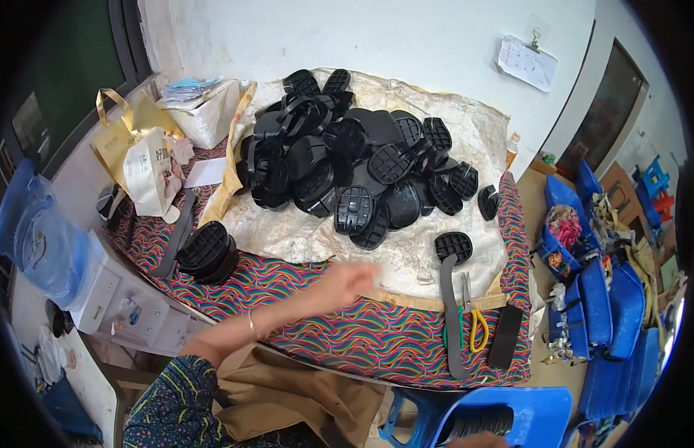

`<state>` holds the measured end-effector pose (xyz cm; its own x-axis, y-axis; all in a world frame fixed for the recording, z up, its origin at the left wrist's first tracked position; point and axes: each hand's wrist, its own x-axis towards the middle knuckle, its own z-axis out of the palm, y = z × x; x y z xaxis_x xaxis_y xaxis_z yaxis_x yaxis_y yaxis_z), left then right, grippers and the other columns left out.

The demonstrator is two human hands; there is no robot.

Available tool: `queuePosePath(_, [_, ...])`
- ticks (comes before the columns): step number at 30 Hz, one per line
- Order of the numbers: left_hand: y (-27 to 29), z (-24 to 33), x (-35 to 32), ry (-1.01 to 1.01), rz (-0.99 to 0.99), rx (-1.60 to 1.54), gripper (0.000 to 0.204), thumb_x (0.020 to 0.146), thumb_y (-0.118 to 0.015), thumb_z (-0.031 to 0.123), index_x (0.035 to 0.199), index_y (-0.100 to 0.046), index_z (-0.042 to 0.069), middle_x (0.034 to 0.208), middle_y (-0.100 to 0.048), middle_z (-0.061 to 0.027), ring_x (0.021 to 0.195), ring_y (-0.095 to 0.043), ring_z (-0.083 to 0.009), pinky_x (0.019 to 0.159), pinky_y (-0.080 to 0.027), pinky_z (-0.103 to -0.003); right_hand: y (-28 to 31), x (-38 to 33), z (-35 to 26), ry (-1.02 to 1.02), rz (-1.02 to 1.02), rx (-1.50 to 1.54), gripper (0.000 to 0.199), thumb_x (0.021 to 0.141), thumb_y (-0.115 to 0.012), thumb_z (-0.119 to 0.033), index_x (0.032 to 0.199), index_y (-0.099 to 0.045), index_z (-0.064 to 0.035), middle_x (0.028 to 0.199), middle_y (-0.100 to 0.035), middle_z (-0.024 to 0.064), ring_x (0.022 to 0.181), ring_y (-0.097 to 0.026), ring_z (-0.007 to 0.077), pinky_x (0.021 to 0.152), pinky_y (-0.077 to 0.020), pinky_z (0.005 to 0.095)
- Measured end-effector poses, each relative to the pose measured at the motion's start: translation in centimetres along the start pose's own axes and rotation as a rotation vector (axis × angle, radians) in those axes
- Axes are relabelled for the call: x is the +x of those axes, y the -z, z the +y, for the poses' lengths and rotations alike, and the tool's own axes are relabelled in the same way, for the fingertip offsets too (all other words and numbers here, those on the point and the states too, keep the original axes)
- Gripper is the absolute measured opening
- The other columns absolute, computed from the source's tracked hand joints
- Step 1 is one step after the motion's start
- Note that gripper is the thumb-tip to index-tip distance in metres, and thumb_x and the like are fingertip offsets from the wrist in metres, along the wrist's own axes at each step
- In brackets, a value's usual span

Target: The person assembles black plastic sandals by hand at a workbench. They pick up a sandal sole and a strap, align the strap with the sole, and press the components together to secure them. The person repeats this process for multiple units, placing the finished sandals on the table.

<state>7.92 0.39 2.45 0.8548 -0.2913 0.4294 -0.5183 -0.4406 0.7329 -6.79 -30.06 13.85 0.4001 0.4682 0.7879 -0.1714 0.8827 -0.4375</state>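
My left hand (351, 282) reaches from the lower left over the colourful wavy tablecloth (339, 340), at the near edge of a whitish sack (407, 250). It is blurred by motion and nothing shows in it. A large pile of black ribbed sole pieces (354, 157) lies on the sack beyond the hand. One black piece (453, 245) lies alone to its right. Only a sliver of my right hand (478, 441) shows at the bottom edge, by a stack of black pieces (478, 422) in a blue plastic stool (526, 411).
A short stack of black pieces (206, 252) sits left of the sack. A long grey strip (453, 328), yellow-handled scissors (475, 325) and a black block (505, 336) lie at the right. A water dispenser (100, 291) stands left, blue bins (605, 299) right.
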Motion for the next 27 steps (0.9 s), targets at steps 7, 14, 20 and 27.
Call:
queuePosePath(7, [2.4, -7.2, 10.6, -0.035, 0.210, 0.696, 0.070, 0.082, -0.072, 0.022, 0.139, -0.040, -0.004, 0.144, -0.040, -0.0235, 0.137, -0.036, -0.0384, 0.110, -0.033, -0.044, 1.4, -0.8, 7.9, -0.365, 1.078, -0.304, 0.026, 0.100, -0.052, -0.021, 0.086, -0.056, 0.0007, 0.063, -0.057, 0.0078, 0.045, -0.052, 0.0143, 0.043, -0.0425, 0.0257])
queuePosePath(14, [0.8, -8.0, 10.0, -0.046, 0.064, 0.882, 0.077, 0.074, -0.078, 0.022, 0.137, -0.042, -0.002, 0.147, -0.035, -0.0231, 0.142, -0.027, -0.0384, 0.114, -0.024, -0.051, 7.5, -6.5, 12.9, -0.538, 1.206, -0.976, 0.024, 0.100, -0.052, -0.015, 0.085, -0.059, 0.0014, 0.063, -0.060, 0.0102, 0.051, -0.055, 0.0141, 0.050, -0.0448, 0.0278])
queuePosePath(20, [1.4, -6.8, 9.7, 0.003, 0.018, 0.939, 0.071, 0.073, -0.078, 0.013, 0.134, -0.045, -0.003, 0.143, -0.038, -0.0238, 0.138, -0.031, -0.0409, 0.113, -0.024, -0.055, 7.5, -7.2, 15.7, -0.378, 1.222, -1.556, 0.018, 0.097, -0.057, -0.012, 0.086, -0.060, 0.0016, 0.063, -0.050, 0.0000, 0.061, -0.041, 0.0057, 0.053, -0.0360, 0.0261])
queuePosePath(27, [1.2, -5.4, 5.9, -0.190, 0.204, 1.063, 0.070, 0.069, -0.066, 0.001, 0.135, -0.043, -0.009, 0.140, -0.039, -0.0291, 0.135, -0.034, -0.0443, 0.111, -0.025, -0.057, 8.8, -7.6, 16.3, -0.277, 1.228, -1.611, 0.016, 0.098, -0.056, -0.010, 0.085, -0.059, 0.0000, 0.066, -0.049, -0.0017, 0.063, -0.039, 0.0053, 0.054, -0.0338, 0.0248])
